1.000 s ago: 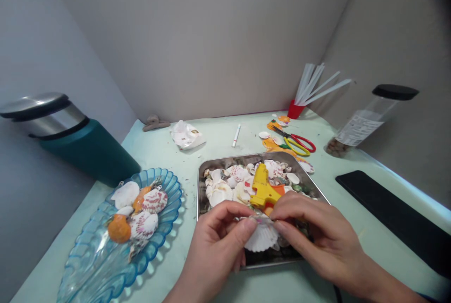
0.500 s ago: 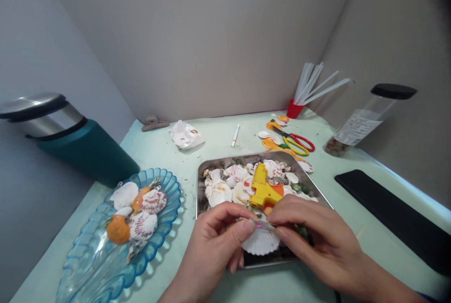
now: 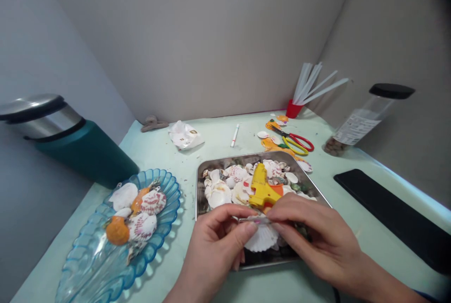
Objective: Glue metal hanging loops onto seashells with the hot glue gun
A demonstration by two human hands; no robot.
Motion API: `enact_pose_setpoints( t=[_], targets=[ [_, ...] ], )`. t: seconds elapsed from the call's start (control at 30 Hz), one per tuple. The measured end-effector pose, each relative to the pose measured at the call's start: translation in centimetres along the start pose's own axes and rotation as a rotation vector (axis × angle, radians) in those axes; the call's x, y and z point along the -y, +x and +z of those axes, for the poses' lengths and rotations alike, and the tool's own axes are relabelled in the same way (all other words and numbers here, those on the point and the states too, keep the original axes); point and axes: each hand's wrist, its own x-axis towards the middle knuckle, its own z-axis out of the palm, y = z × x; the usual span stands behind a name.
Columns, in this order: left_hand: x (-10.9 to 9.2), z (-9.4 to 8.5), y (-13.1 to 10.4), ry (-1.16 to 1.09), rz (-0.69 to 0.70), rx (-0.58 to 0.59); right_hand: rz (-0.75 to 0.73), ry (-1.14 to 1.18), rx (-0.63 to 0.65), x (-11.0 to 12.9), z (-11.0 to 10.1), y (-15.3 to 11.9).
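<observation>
White ribbed shell, pink spot near top, pinched by left hand and right hand over metal tray. Fingers hide its edges. Yellow glue gun just beyond, blue dish left.

Teal btl far L, lidded clr jar far R, flat blk pad nr jar
</observation>
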Motion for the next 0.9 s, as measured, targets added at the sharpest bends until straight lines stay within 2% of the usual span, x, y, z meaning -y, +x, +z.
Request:
enact_pose_setpoints(
  t=[0.67,0.9],
  targets=[
    [0.0,-0.2,-0.17,-0.012,0.083,0.035,-0.037,0.0,0.032,0.05,-0.07,0.2],
    [-0.03,-0.12,0.03,0.028,0.107,0.039,0.003,-0.03,0.026,0.31,0.08,0.36]
  ],
)
